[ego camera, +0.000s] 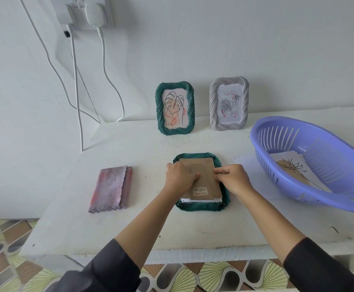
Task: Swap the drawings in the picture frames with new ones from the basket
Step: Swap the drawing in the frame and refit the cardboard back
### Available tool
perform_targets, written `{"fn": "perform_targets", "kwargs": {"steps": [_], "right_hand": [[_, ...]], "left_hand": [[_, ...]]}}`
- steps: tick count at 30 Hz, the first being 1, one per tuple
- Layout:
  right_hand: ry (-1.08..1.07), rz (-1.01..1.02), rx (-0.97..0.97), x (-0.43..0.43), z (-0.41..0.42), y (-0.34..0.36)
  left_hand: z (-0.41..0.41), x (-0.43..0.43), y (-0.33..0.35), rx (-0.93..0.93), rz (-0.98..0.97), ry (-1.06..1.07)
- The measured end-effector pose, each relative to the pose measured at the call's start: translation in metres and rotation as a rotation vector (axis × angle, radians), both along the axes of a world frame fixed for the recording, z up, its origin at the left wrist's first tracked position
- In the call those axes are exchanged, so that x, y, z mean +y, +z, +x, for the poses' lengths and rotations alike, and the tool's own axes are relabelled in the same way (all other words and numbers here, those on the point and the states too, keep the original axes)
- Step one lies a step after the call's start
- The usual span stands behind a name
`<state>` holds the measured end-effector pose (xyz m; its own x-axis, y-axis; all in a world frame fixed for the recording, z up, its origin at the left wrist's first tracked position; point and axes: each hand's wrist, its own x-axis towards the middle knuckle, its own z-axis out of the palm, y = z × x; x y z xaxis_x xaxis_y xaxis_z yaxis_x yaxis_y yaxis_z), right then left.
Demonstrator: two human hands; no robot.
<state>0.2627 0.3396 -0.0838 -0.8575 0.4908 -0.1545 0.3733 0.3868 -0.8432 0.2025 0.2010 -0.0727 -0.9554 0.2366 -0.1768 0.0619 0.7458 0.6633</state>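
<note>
A green picture frame (201,207) lies face down in the middle of the table, its brown backing board (205,186) on top and a white paper edge showing at the near side. My left hand (179,175) presses on the board's left part with curled fingers. My right hand (232,178) pinches at the board's right edge. A second green frame (175,108) with a leaf drawing and a grey frame (228,103) with a rose drawing stand against the wall. The purple basket (340,194) at the right holds drawings (294,167) of a flower.
A folded pink-grey cloth (111,188) lies to the left of the flat frame. A white sheet (245,163) lies between the frame and the basket. Charger cables (77,102) hang from a wall socket at the back left. The table's front edge (171,251) is near my arms.
</note>
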Motion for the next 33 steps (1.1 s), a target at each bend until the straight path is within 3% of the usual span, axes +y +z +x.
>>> {"fn": "perform_targets", "kwargs": {"steps": [18,28,33], "right_hand": [[0.053,0.425,-0.226,-0.013,-0.012,0.011],[0.010,0.397,-0.138,-0.002,0.001,0.012],[0.074,0.355,-0.212,-0.001,0.009,0.010]], "left_hand": [[-0.005,-0.001,-0.012,0.079,-0.135,-0.045],[-0.008,-0.018,-0.006,0.091,-0.017,-0.004],[-0.008,-0.032,-0.008,0.022,-0.070,-0.013]]}}
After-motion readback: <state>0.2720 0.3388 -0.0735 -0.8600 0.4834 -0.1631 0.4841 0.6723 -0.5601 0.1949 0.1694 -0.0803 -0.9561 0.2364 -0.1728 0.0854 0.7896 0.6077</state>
